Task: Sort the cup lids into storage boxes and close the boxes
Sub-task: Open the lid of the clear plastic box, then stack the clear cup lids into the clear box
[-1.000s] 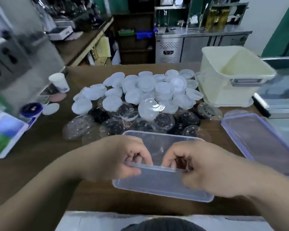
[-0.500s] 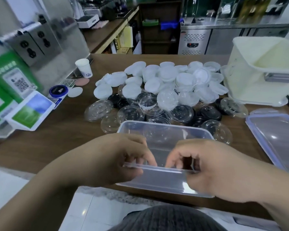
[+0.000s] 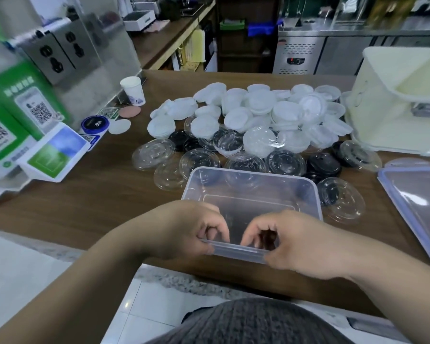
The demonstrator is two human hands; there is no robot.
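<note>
Storage box (image 3: 253, 202), clear and uncovered, has its near rim pinched by the left hand (image 3: 184, 232) and the right hand (image 3: 301, 244), fingers curled inside. Beyond both hands the cup lids (image 3: 258, 125) lie heaped; a box lid (image 3: 420, 194) lies right of the right hand.

Wooden table (image 3: 97, 194): lid pile (image 3: 253, 125), clear box (image 3: 253, 192).

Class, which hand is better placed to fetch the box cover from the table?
Right. The cover lies right of the box, nearer the right hand; the left hand would have to cross over.
</note>
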